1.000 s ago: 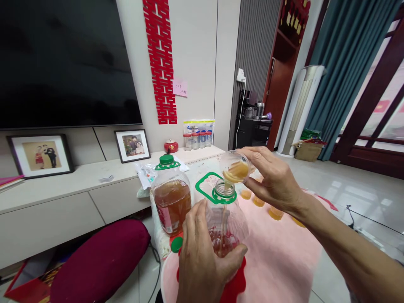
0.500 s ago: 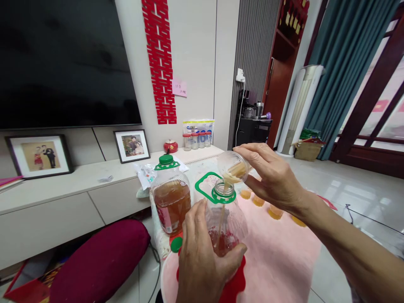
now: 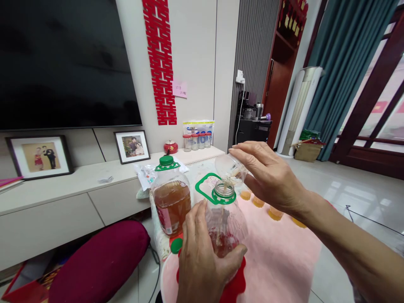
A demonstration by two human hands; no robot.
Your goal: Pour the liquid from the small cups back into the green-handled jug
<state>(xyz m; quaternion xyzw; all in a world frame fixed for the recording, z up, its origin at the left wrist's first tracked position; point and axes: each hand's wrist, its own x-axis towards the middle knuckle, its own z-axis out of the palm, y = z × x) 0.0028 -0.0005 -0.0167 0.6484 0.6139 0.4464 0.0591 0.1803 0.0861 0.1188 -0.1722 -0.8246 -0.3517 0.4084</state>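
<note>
My left hand (image 3: 202, 256) is curved round the lower side of a clear plastic jug (image 3: 238, 221) with a green collar and handle loop. My right hand (image 3: 268, 174) grips a clear plastic cup (image 3: 224, 165), tipped over the jug's uncapped mouth. A little pale liquid shows at the cup's lip and runs into the neck. Reddish-brown colour shows low in the jug, partly behind my left hand. Left of it stands a second jug (image 3: 172, 202) of amber liquid, with its green cap on. A loose green cap (image 3: 176, 245) lies by my left hand.
Several small cups of amber liquid (image 3: 275, 213) stand on the pink tablecloth (image 3: 277, 256) at the right. Behind are red-lidded jars (image 3: 187, 143), a red pot (image 3: 171, 147) and framed photos (image 3: 132, 146) on the cabinet. A maroon cushion (image 3: 101, 261) is at the lower left.
The cup in my right hand has tipped further and is nearly drained of its yellowish liquid; the stream has thinned. My left hand and both jugs have stayed in place.
</note>
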